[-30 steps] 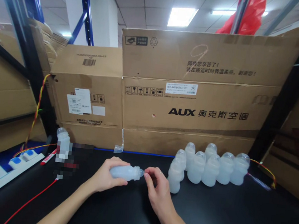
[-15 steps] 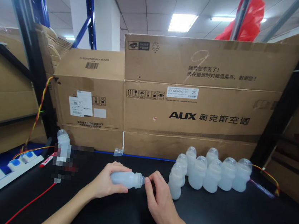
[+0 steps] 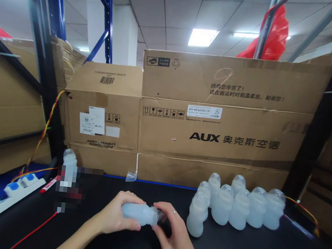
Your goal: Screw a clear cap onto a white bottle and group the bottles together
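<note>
head view: left hand (image 3: 115, 216) grips frosted waisted bottle (image 3: 139, 213); right hand (image 3: 172, 237) pinches its cap.

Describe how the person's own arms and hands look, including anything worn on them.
Both forearms are bare, with no sleeves reaching into view and no gloves, watch or bracelet. The left hand shows nothing worn on it. The right hand has a small pale glint on one finger that may be a thin ring; it is too small to be sure. The nails look short and unpainted.
</note>
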Demonstrator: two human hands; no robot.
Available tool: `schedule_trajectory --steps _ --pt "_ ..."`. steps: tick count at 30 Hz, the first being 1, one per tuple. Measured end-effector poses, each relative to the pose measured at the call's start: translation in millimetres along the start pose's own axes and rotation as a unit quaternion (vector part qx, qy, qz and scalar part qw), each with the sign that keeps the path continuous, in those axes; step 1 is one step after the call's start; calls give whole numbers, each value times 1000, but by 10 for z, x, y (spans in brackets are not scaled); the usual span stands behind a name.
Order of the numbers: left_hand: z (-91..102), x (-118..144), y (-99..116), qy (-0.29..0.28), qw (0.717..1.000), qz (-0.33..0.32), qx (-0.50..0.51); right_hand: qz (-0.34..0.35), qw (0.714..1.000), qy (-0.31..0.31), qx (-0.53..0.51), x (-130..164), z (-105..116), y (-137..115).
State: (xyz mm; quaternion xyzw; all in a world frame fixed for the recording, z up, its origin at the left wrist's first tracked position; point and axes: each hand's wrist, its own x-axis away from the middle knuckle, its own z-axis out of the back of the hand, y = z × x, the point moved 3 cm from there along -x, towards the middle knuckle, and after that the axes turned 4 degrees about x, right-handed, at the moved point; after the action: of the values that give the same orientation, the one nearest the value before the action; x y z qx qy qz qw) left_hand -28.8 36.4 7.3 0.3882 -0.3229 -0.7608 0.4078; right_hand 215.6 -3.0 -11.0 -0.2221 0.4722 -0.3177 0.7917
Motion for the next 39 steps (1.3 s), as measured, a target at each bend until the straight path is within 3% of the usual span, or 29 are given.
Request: schedule_trajectory --steps 12,18,21,25,29,31,33,36,39 --pt "-15 -1 115 -22 1000 -10 -8 -32 999 8 33 -2 65 -52" --pt "-92 58 15 25 981 152 114 -61 998 34 -1 15 49 2" --pt "-124 24 71 -12 965 192 177 -16 999 30 -19 1 52 -9" --pt "-141 -21 191 -77 959 182 205 16 1000 16 -15 -11 56 -66" --pt "-184 53 172 -10 965 190 181 -83 995 22 50 -17 55 -86" --pt "-218 90 164 19 970 186 155 -155 987 -4 47 -13 30 -66" --pt "-232 89 178 20 970 187 152 -180 983 -11 18 -10 17 -59" --pt "-174 15 241 -15 964 186 188 -138 990 3 -3 -10 54 -98" --pt "-95 -62 330 -90 960 164 207 -77 996 -46 23 -9 90 -174"
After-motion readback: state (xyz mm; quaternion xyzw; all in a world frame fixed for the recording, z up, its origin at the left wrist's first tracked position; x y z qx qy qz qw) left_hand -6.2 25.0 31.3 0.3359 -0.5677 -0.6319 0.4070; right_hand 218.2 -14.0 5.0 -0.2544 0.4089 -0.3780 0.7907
